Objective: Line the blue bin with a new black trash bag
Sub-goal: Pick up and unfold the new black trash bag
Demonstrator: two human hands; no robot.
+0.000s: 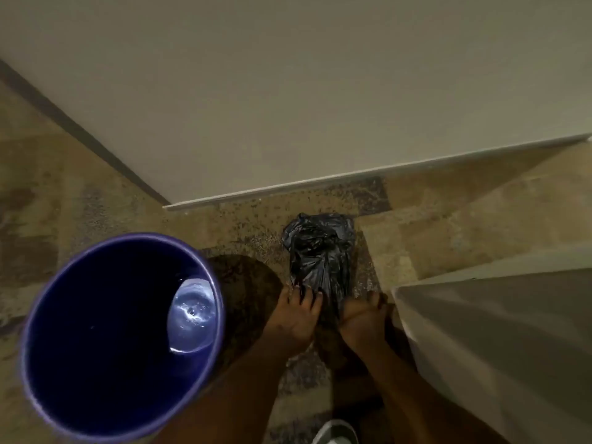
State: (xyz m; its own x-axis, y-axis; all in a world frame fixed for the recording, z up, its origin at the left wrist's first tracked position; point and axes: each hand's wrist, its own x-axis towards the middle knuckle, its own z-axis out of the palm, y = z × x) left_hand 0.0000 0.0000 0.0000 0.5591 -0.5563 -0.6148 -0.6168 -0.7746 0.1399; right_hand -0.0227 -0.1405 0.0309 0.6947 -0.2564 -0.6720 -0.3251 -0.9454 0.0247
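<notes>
The blue bin [38, 315] stands upright on the carpet at the lower left, open and unlined, with its shiny bottom showing. To its right a crumpled black trash bag [320, 251] hangs or lies bunched over the carpet. My left hand [296, 310] grips the bag's near end from the left. My right hand [363, 315] holds the same end from the right. Both hands are apart from the bin.
A beige wall with a white baseboard [368, 174] runs behind the bag, and a dark strip [80, 129] edges the wall at the left. A pale box-like surface [496, 331] fills the right. A shoe [336, 432] shows at the bottom.
</notes>
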